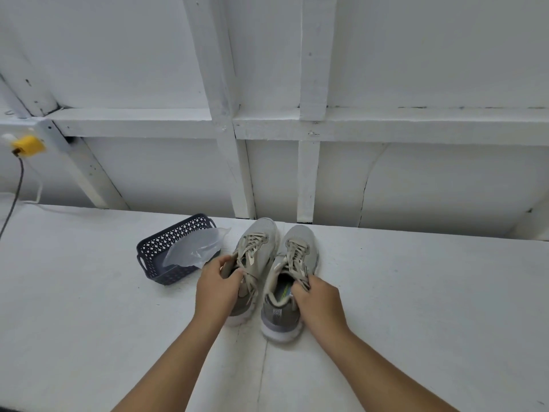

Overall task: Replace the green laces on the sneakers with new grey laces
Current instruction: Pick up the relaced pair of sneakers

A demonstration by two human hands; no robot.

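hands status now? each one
Left hand: grips the left sneaker at its collar.
Right hand: pinches the laces of the right sneaker.

obstacles: basket just left of sneakers, wall close behind | open: table right
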